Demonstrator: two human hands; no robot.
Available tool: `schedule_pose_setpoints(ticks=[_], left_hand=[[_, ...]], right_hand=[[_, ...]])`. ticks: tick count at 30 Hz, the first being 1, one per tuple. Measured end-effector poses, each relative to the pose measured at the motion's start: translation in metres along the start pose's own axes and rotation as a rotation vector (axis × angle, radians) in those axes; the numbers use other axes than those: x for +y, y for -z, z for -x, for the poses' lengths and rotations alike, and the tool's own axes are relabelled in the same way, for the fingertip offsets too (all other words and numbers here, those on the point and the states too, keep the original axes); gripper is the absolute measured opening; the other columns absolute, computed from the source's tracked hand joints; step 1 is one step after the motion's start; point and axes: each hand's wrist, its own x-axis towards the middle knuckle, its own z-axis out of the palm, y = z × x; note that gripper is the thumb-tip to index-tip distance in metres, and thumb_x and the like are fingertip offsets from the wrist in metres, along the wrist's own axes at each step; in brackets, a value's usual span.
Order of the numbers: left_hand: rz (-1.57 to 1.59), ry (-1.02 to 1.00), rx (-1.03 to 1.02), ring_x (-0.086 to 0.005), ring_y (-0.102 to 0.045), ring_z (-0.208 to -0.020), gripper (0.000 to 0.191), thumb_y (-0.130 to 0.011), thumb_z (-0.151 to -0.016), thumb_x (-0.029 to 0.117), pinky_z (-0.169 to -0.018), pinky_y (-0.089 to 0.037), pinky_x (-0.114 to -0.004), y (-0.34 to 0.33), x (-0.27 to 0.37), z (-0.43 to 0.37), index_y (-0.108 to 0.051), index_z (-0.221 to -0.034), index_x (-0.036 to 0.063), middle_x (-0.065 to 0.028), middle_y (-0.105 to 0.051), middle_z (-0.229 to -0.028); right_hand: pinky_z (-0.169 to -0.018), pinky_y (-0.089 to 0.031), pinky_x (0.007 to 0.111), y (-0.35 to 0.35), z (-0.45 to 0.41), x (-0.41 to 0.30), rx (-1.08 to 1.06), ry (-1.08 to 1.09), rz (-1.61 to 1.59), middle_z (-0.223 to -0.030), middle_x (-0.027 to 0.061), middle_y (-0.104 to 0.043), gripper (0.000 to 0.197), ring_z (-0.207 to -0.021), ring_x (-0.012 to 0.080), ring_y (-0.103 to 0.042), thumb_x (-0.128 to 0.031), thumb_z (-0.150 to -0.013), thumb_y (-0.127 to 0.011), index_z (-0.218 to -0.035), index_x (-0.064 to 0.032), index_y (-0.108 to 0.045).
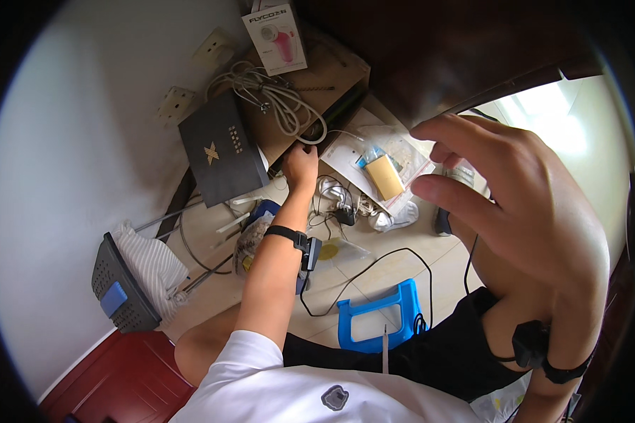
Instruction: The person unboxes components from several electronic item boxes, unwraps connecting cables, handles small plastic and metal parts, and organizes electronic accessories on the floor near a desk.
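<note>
My left hand (300, 165) reaches to the near edge of a brown cardboard box (336, 71). Its fingers are curled and partly hidden, so I cannot tell whether they grip the edge. Coiled off-white cable (291, 113) lies on the box just above that hand, and a black box with gold print (219, 150) leans beside it. My right hand (502, 180) is raised close to the camera, thumb and fingers apart, holding nothing. Behind its fingertips, a gold rectangular device (385, 177) rests on a white flat package (349, 158) with a clear plastic bag.
A Flyco fabric shaver box (278, 39) stands atop the cardboard. Cables and a black adapter (345, 215) lie on the tiles. Nearer are a blue plastic stool (407, 306) and a looping black cord. At left are wall sockets (175, 104) and a grey perforated plastic item (124, 285) with striped cloth.
</note>
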Motion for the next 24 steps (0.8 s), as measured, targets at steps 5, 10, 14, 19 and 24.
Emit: schedule_pose_setpoints(ticks=[5,10,14,19,24], left_hand=[[0.126,0.16,-0.034,-0.0376,-0.066,-0.09,0.034,-0.065,-0.082,0.039,-0.077,-0.052,-0.046,-0.01,0.017,0.0,-0.073,-0.088,0.0068,-0.0177,-0.07,-0.091],[0.132,0.214,-0.199,-0.0323,-0.067,-0.076,0.035,-0.066,-0.08,0.036,-0.07,-0.051,-0.043,-0.045,0.008,-0.049,-0.069,-0.088,0.0015,-0.016,-0.07,-0.087],[-0.008,0.216,-0.318,-0.0348,-0.066,-0.084,0.038,-0.062,-0.082,0.039,-0.076,-0.051,-0.045,-0.043,0.041,-0.066,-0.067,-0.096,0.0039,-0.0171,-0.068,-0.096],[-0.129,0.19,-0.31,-0.0378,-0.064,-0.094,0.042,-0.058,-0.085,0.042,-0.082,-0.051,-0.047,-0.044,0.061,-0.06,-0.065,-0.107,0.0068,-0.0185,-0.066,-0.107],[-0.132,0.227,-0.22,-0.0408,-0.063,-0.104,0.048,-0.054,-0.088,0.046,-0.088,-0.051,-0.049,-0.031,0.053,-0.036,-0.062,-0.118,0.0097,-0.0198,-0.064,-0.118]], right_hand=[[-0.072,-0.053,0.036,0.004,0.0,-0.007,0.019,0.037,0.073,-0.091,0.0181,-0.069,0.036,-0.081,0.0303,-0.069,-0.022,-0.084,-0.071,-0.107,0.0038,-0.063],[-0.071,-0.053,0.038,0.005,0.004,-0.019,0.14,0.092,-0.175,-0.092,0.0193,-0.068,0.036,-0.081,0.0312,-0.069,-0.024,-0.085,-0.07,-0.107,0.0037,-0.063],[-0.071,-0.053,0.038,0.012,0.004,-0.015,0.1,0.02,-0.168,-0.092,0.0199,-0.068,0.037,-0.08,0.0322,-0.068,-0.024,-0.086,-0.07,-0.108,0.0042,-0.062],[-0.069,-0.054,0.038,0.013,0.009,0.009,-0.062,0.031,-0.042,-0.093,0.0205,-0.068,0.038,-0.078,0.033,-0.069,-0.023,-0.086,-0.07,-0.11,0.0055,-0.061],[-0.071,-0.054,0.038,0.021,0.01,0.01,-0.054,0.038,-0.091,-0.093,0.0213,-0.068,0.039,-0.08,0.0329,-0.069,-0.024,-0.087,-0.07,-0.111,0.0053,-0.061]])
